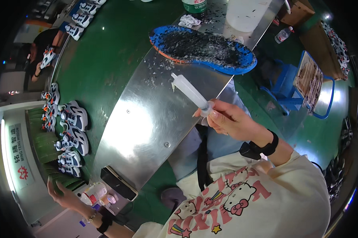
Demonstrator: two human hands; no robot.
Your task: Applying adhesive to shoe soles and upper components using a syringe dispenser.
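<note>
My right hand (pixel 230 121) is closed around the plunger end of a clear plastic syringe (pixel 190 92) with whitish contents. The syringe tilts up to the left above the metal bench, and a whitish strand hangs by its nozzle. Beyond its tip lies a blue, sole-shaped pad (pixel 204 49), thickly covered in black and grey crumbs. At the lower left my left hand (pixel 64 197) is raised with fingers apart and nothing in it. Small bottles and tubs (pixel 95 194) stand just beside its wrist. Between them and the bench end rests a dark phone-like case (pixel 118 183).
Crumbs are scattered over the steel bench (pixel 151 131). A white bucket (pixel 247 15) and a crumpled tissue (pixel 189 21) sit at its far end. Sneakers (pixel 72 119) line the left side. A blue-framed chair (pixel 302 85) stands right. Another person's hand (pixel 38 69) is near a sneaker far left.
</note>
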